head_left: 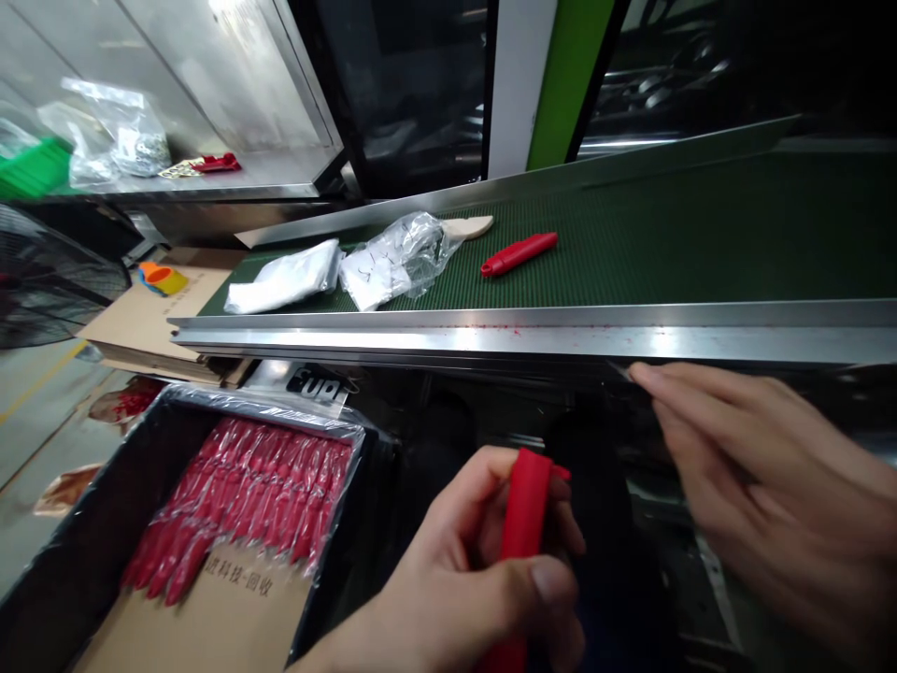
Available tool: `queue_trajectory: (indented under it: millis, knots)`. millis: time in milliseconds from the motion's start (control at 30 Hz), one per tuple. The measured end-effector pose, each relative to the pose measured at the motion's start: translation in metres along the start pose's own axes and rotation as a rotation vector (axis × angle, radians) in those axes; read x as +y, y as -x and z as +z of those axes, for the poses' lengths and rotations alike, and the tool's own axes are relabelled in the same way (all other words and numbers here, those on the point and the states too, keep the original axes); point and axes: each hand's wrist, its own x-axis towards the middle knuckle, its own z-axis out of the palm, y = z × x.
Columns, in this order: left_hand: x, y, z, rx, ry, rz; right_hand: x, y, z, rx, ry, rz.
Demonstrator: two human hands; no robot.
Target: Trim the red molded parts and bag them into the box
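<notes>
In front of the conveyor, my left hand (469, 570) is wrapped round a red plastic handle (525, 509), with the thumb along its side. A small red tab sticks out near its upper end. To the right, my right hand (743, 449) is pinched on a thin, pointed sliver like a blade tip (618, 371); most of it is hidden by the fingers. The two hands are apart. Beyond them another red handle (519, 254) lies on the green conveyor belt (665, 243), beside a cream-coloured curved piece (468, 227).
White plastic bags (399, 260) lie on the belt's left part, behind its metal rail (476, 336). At lower left, a dark crate (70, 561) holds rows of wrapped red handles (245, 486) and cardboard. Flattened cartons (154, 318) bear an orange-yellow ring (163, 278). A fan (56, 280) stands far left.
</notes>
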Motion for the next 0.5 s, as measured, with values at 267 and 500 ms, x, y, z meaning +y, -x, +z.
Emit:
queue_trajectory:
  millis: [267, 500]
  knots:
    - [-0.001, -0.008, 0.0, -0.06, 0.276, 0.05, -0.017, 0.005, 0.003, -0.098, -0.163, -0.187]
    - [0.0, -0.008, 0.003, -0.068, 0.293, 0.042, -0.024, 0.006, 0.006, -0.074, -0.181, -0.159]
